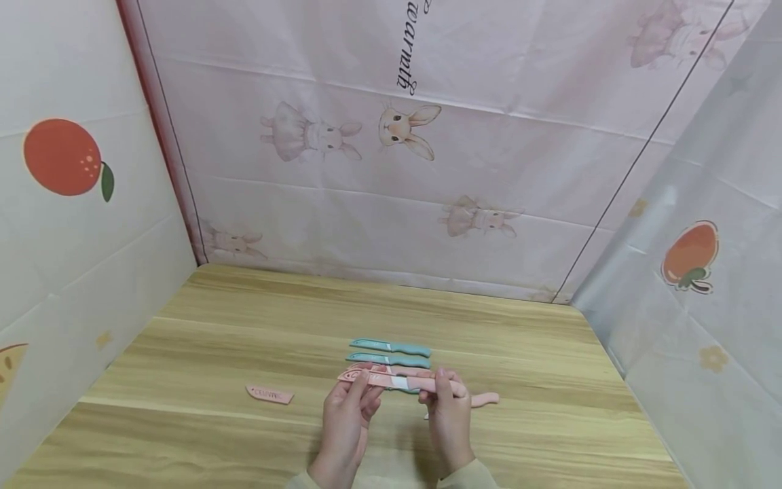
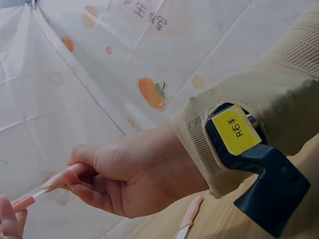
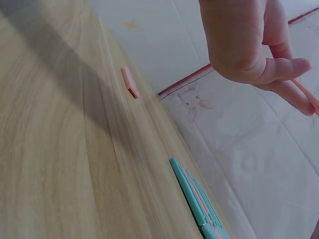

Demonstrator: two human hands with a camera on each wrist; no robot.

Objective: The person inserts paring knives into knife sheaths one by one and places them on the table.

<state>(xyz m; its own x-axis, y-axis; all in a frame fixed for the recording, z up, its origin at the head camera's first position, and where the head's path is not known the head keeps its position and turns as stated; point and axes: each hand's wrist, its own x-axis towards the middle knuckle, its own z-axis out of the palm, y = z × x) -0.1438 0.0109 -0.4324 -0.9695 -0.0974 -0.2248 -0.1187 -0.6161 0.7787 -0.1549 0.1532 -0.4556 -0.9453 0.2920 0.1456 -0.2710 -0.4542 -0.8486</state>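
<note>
My left hand (image 1: 343, 422) pinches the pink sheath (image 1: 359, 375) of a paring knife. My right hand (image 1: 451, 420) grips that knife's pink handle (image 1: 427, 385), and a short stretch of pale blade (image 1: 400, 382) shows between sheath and handle. Both hands hold it above the table, over a row of sheathed knives. In the left wrist view the right hand (image 2: 127, 169) has its fingers curled round the handle, and the left fingertips (image 2: 9, 219) touch the sheath. The right wrist view has the left hand (image 3: 249, 55) with the sheath's edge at its fingertips.
Teal sheathed knives (image 1: 411, 350) lie in a row with a pink one, partly hidden by the hands. A bare pink-handled knife (image 1: 485, 399) lies to the right. A loose pink sheath (image 1: 269, 394) lies left. Printed cloth walls (image 1: 391, 224) enclose the wooden table (image 1: 183, 435).
</note>
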